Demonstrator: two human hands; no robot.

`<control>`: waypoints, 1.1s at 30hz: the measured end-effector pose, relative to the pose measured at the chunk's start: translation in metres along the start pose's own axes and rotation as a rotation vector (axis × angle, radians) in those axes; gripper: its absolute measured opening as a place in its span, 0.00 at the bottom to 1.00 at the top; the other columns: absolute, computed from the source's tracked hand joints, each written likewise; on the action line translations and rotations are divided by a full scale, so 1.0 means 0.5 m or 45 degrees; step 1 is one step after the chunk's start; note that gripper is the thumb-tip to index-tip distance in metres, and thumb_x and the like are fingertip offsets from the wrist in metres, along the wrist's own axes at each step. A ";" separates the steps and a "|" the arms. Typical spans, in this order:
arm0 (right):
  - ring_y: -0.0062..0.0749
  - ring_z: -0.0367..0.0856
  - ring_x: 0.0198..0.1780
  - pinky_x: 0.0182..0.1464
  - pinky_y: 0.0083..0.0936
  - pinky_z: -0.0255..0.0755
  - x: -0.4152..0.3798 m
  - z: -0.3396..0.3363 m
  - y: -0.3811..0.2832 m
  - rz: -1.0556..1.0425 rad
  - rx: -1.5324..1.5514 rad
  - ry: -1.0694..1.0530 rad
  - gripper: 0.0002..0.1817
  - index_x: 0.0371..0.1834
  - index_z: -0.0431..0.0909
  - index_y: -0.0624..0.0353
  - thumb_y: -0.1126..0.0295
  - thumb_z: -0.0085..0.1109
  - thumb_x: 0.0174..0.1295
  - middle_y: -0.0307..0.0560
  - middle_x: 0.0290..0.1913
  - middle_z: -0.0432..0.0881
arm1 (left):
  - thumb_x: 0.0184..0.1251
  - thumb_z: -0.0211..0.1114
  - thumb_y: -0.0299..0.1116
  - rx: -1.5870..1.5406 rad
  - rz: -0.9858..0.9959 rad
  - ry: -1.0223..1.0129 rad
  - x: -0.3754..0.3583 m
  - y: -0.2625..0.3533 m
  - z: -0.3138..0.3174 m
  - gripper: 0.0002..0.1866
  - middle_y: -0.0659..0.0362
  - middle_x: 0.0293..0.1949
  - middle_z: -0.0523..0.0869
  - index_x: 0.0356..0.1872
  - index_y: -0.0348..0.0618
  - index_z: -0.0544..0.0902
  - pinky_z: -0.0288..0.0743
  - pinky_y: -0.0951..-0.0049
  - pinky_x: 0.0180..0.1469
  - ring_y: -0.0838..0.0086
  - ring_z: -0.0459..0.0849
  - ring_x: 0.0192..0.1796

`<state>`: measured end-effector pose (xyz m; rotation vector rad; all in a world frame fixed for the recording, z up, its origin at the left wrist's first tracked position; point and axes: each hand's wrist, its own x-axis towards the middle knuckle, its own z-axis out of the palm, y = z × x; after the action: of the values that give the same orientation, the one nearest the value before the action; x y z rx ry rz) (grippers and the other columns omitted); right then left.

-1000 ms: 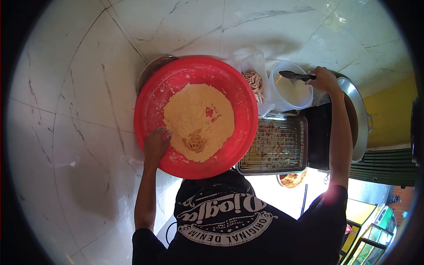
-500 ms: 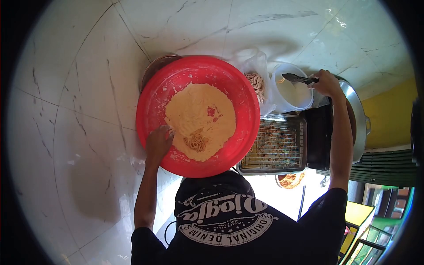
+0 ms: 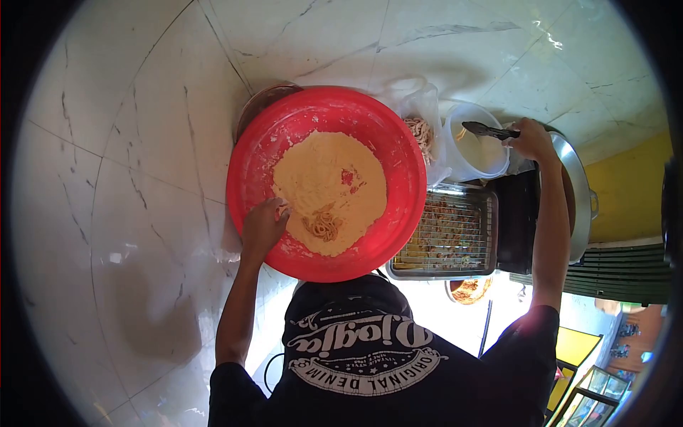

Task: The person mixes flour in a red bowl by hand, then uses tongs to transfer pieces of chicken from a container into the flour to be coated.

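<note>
A large red basin [image 3: 398, 213] holds a bed of pale flour [image 3: 327, 167]. A small tangle of noodle-like strands [image 3: 322, 226] lies on the flour's near side. My left hand [image 3: 265, 224] is over the basin's left side, fingers curled together with whitish fingertips; what they hold, if anything, is hidden. My right hand [image 3: 533, 141] grips black-handled tongs [image 3: 491, 131], whose tips are over a translucent white tub [image 3: 491, 173] with pale liquid inside. Beside the tub, a clear plastic bag [image 3: 430, 103] contains pale strips [image 3: 420, 135].
A metal tray with a wire rack [image 3: 448, 231] and browned crumbs stands right of the basin. Further right are a black box-like object [image 3: 514, 228] and a large metal pan [image 3: 582, 192]. An orange-brown dish [image 3: 469, 290] shows below the tray. A tiled wall [image 3: 313, 43] rises behind.
The whole view has shifted slightly, so the basin appears a little further right. Both hands keep nearly the same places, and the tongs remain over the tub.
</note>
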<state>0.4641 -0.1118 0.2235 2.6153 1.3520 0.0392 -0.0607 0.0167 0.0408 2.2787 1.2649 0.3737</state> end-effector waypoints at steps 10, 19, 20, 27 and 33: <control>0.45 0.78 0.56 0.58 0.37 0.71 -0.014 -0.013 -0.005 0.055 -0.033 -0.099 0.27 0.48 0.83 0.54 0.54 0.72 0.44 0.51 0.52 0.81 | 0.62 0.63 0.37 -0.006 -0.003 -0.009 0.001 -0.006 0.004 0.15 0.46 0.44 0.84 0.45 0.38 0.82 0.76 0.58 0.49 0.53 0.83 0.46; 0.45 0.79 0.54 0.56 0.36 0.72 -0.046 -0.043 -0.025 0.035 -0.061 -0.061 0.25 0.46 0.84 0.55 0.56 0.72 0.44 0.50 0.49 0.82 | 0.63 0.63 0.37 -0.039 -0.028 -0.036 0.001 -0.002 0.000 0.15 0.47 0.44 0.85 0.45 0.39 0.82 0.75 0.58 0.49 0.53 0.83 0.46; 0.45 0.79 0.54 0.56 0.36 0.72 -0.046 -0.049 -0.027 0.037 -0.058 -0.034 0.24 0.45 0.85 0.55 0.57 0.72 0.44 0.50 0.49 0.82 | 0.63 0.63 0.37 -0.025 -0.027 -0.037 -0.001 0.000 -0.001 0.14 0.47 0.44 0.85 0.45 0.39 0.82 0.75 0.58 0.50 0.53 0.83 0.46; 0.45 0.80 0.50 0.52 0.38 0.72 -0.144 -0.155 -0.164 -0.203 0.022 0.023 0.21 0.46 0.85 0.53 0.60 0.69 0.47 0.51 0.43 0.83 | 0.63 0.63 0.37 -0.053 -0.019 -0.016 0.001 0.002 -0.002 0.14 0.48 0.43 0.85 0.45 0.39 0.82 0.75 0.59 0.50 0.53 0.83 0.46; 0.46 0.84 0.37 0.42 0.42 0.75 -0.194 -0.039 -0.334 -0.667 0.254 -0.280 0.11 0.36 0.86 0.47 0.64 0.66 0.48 0.51 0.28 0.83 | 0.63 0.63 0.36 -0.067 0.008 0.027 -0.001 -0.004 0.001 0.14 0.48 0.42 0.85 0.45 0.39 0.82 0.75 0.59 0.49 0.54 0.83 0.46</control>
<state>0.2710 -0.0930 0.2178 2.2320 1.9825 -0.4646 -0.0624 0.0170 0.0392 2.2403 1.2442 0.4290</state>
